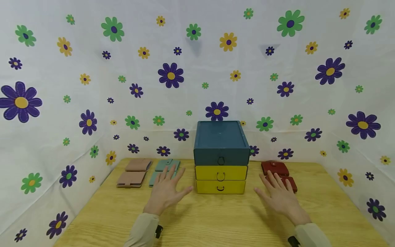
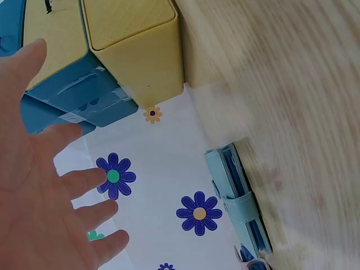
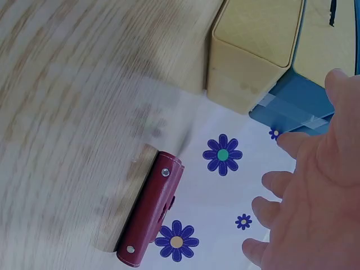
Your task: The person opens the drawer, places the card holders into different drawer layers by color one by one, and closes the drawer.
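Note:
Both hands hang over the table with fingers spread and nothing in them. My left hand [image 1: 165,192] overlaps two mint-green wallets [image 1: 167,165] in the head view. My right hand [image 1: 281,199] overlaps the nearer of two dark red wallets [image 1: 275,168]. Between the hands stands a stack of drawers, a blue drawer box [image 1: 221,137] over two yellow drawer fronts [image 1: 220,187] with dark loop pulls. In the left wrist view a snap-strapped mint wallet [image 2: 236,197] lies apart from the fingers; in the right wrist view a red wallet [image 3: 149,211] does too.
Two pinkish-tan wallets [image 1: 135,165] lie at the table's left, beside the mint ones. A white cloth printed with flowers [image 1: 197,68] walls the wood-grain table [image 1: 216,219] at the back and both sides. Clear tape [image 2: 84,95] shows on the drawer stack's side.

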Motion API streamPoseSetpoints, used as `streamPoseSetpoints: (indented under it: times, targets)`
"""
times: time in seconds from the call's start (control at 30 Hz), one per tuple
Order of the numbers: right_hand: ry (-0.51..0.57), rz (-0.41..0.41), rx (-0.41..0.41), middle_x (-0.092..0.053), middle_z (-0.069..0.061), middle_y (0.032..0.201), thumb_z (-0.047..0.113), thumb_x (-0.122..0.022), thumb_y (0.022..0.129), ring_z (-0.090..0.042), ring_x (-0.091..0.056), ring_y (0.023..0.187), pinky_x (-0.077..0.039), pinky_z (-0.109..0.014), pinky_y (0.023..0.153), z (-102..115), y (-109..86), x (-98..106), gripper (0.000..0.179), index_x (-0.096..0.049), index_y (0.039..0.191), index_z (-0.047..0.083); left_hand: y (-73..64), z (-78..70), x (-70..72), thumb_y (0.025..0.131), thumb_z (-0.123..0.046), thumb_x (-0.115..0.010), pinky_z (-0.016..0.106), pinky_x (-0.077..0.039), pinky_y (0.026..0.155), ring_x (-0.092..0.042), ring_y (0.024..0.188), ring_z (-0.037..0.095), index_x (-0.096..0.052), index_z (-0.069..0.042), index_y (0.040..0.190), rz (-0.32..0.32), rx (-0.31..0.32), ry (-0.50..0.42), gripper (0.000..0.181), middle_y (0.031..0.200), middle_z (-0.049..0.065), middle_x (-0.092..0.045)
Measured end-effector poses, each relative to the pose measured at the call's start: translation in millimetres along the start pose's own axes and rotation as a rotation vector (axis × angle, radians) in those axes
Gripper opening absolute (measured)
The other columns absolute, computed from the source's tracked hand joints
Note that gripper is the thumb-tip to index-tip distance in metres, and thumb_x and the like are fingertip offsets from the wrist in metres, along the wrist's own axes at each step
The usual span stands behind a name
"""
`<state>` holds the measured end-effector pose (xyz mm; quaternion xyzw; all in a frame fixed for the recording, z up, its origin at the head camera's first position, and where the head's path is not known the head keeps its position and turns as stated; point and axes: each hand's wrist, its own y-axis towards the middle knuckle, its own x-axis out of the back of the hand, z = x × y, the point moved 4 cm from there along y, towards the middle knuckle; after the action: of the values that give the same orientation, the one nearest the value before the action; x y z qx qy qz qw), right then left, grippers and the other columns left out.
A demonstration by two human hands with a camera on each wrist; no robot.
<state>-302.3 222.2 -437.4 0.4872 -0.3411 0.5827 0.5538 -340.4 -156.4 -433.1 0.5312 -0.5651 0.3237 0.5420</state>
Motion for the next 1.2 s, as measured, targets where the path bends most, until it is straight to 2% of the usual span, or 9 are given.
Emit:
streamPoseSetpoints:
  times: [0.13, 0.3, 0.47, 0.57, 0.77, 0.93, 1.07, 1.2]
  targets:
    - [0.003, -0.033, 0.022, -0.026, -0.023, 0.158, 0.060, -0.036, 0.100, -0.046, -0.020, 0.146, -0.010, -0.069, 0.114, 3, -0.8, 1, 0.071, -0.036, 0.153, 0.012, -0.9, -1.8, 2.2, 0.087, -0.076, -0.044, 0.063, -0.020, 0.115, -0.023, 0.147, 0.043, -0.033, -0.027, 0.154, -0.029, -0.010, -0.007, 0.083, 0.160, 0.015, -0.028]
    - [0.065, -0.074, 0.062, -0.044, -0.025, 0.148, 0.052, -0.042, 0.102, -0.045, -0.039, 0.137, -0.030, -0.064, 0.109, 4, -0.4, 4, 0.062, -0.049, 0.144, 0.006, -0.9, -5.5, 5.2, 0.089, -0.070, -0.049, 0.064, -0.034, 0.107, -0.042, 0.135, 0.043, -0.044, -0.021, 0.149, -0.100, -0.030, -0.029, 0.077, 0.147, 0.018, -0.047]
    - [0.160, -0.122, 0.070, -0.059, -0.021, 0.134, 0.040, -0.053, 0.100, -0.038, -0.062, 0.113, -0.048, -0.056, 0.096, 3, 2.6, 8, 0.049, -0.060, 0.133, 0.004, -1.7, -9.5, 9.8, 0.092, -0.058, -0.056, 0.055, -0.049, 0.096, -0.059, 0.117, 0.037, -0.057, -0.013, 0.138, -0.216, -0.057, -0.060, 0.064, 0.130, 0.016, -0.062]
    - [0.198, -0.177, 0.074, -0.066, -0.018, 0.125, 0.035, -0.059, 0.098, -0.029, -0.067, 0.099, -0.053, -0.053, 0.090, 2, 5.8, 12, 0.043, -0.065, 0.127, 0.003, -2.2, -12.1, 14.8, 0.094, -0.052, -0.059, 0.050, -0.055, 0.087, -0.065, 0.107, 0.033, -0.064, -0.010, 0.129, -0.297, -0.072, -0.100, 0.055, 0.121, 0.015, -0.068]
    - [0.282, -0.250, 0.064, -0.072, -0.011, 0.112, 0.030, -0.062, 0.097, -0.024, -0.066, 0.091, -0.057, -0.046, 0.082, 6, 9.2, 18, 0.032, -0.070, 0.117, 0.006, -2.3, -17.1, 20.7, 0.094, -0.037, -0.065, 0.041, -0.057, 0.070, -0.070, 0.088, 0.025, -0.072, -0.010, 0.111, -0.400, -0.120, -0.170, 0.033, 0.104, 0.009, -0.073]
    - [0.371, -0.319, 0.075, -0.073, -0.011, 0.106, 0.021, -0.065, 0.095, -0.025, -0.068, 0.090, -0.058, -0.045, 0.082, 11, 14.8, 24, 0.023, -0.072, 0.111, 0.006, 2.4, -21.9, 27.4, 0.094, -0.025, -0.067, 0.035, -0.057, 0.069, -0.070, 0.080, 0.018, -0.075, -0.012, 0.098, -0.478, -0.180, -0.259, 0.017, 0.091, 0.004, -0.075]
    - [0.436, -0.358, 0.069, -0.073, -0.010, 0.104, 0.019, -0.064, 0.096, -0.024, -0.068, 0.090, -0.058, -0.042, 0.081, 14, 22.4, 29, 0.022, -0.072, 0.111, 0.006, 9.3, -26.2, 33.2, 0.094, -0.020, -0.067, 0.029, -0.055, 0.065, -0.068, 0.076, 0.012, -0.076, -0.012, 0.095, -0.538, -0.211, -0.318, 0.013, 0.085, 0.000, -0.074]
    - [0.463, -0.406, 0.077, -0.073, -0.011, 0.103, 0.018, -0.064, 0.096, -0.024, -0.068, 0.089, -0.058, -0.036, 0.080, 17, 29.9, 35, 0.022, -0.072, 0.111, 0.005, 12.7, -31.1, 36.0, 0.093, -0.019, -0.068, 0.024, -0.054, 0.062, -0.067, 0.073, 0.010, -0.077, -0.012, 0.094, -0.569, -0.230, -0.335, 0.011, 0.083, -0.001, -0.073]
